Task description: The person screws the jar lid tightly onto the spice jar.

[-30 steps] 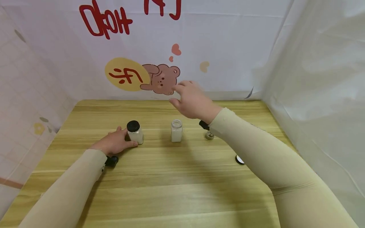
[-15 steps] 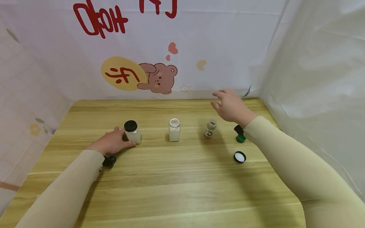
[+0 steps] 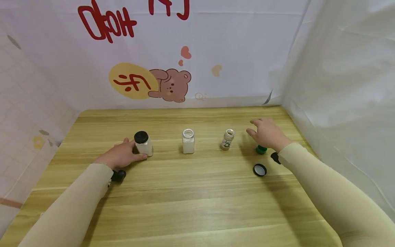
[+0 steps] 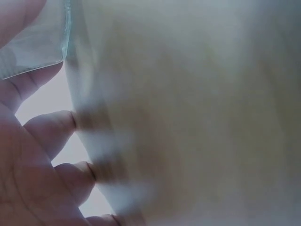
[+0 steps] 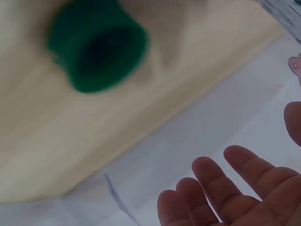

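Note:
My left hand (image 3: 121,155) holds a clear jar of white contents with a black lid (image 3: 145,147) between thumb and fingers, and the jar stands upright on the table. In the left wrist view a lower corner of the glass jar (image 4: 40,44) shows between thumb and index finger. My right hand (image 3: 268,133) hovers over the right side of the table, fingers spread and holding nothing. Just below it lies a green cap (image 3: 261,150), partly covered by the hand in the head view. The right wrist view shows the cap's hollow side (image 5: 101,49), blurred, apart from the fingers.
An open square jar of white contents (image 3: 188,145) stands mid-table. Right of it is a smaller uncapped jar with a printed label (image 3: 226,140). A black lid (image 3: 260,169) lies inner side up near the green cap. A printed white sheet (image 3: 234,55) hangs behind.
My right hand has moved right and down, from above the middle jar to over the green cap, uncovering the labelled jar and black lid. The left hand and its jar stay put.

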The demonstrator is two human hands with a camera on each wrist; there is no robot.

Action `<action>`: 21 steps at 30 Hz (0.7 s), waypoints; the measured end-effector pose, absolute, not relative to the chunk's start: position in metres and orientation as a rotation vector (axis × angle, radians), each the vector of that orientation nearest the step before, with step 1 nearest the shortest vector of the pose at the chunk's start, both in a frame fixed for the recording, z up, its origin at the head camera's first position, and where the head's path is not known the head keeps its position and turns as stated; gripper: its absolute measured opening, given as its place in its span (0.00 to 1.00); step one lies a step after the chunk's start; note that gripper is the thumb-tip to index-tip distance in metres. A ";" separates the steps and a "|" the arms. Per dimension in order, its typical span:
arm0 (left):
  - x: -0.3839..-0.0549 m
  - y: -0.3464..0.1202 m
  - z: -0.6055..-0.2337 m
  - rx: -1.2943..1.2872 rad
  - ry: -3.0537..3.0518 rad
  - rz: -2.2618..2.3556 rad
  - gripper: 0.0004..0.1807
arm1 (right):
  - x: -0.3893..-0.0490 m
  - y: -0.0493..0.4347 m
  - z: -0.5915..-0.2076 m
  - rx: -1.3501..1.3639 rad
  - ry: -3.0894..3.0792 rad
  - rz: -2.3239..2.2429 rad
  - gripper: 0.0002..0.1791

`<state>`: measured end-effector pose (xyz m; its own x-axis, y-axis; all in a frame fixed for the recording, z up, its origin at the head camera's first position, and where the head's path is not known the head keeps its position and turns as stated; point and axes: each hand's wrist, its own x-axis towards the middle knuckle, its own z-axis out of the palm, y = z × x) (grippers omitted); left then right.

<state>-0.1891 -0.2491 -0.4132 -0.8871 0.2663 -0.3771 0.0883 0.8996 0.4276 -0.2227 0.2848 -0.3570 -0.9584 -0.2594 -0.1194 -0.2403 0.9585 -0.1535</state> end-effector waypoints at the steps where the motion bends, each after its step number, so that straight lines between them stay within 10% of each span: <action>1: -0.189 -0.249 -0.414 0.259 2.630 0.563 0.49 | -0.221 0.287 -0.360 -0.373 2.965 -0.209 0.33; 21: -0.186 -0.258 -0.407 0.280 2.635 0.830 0.58 | -0.184 0.309 -0.380 -0.356 2.905 -0.322 0.33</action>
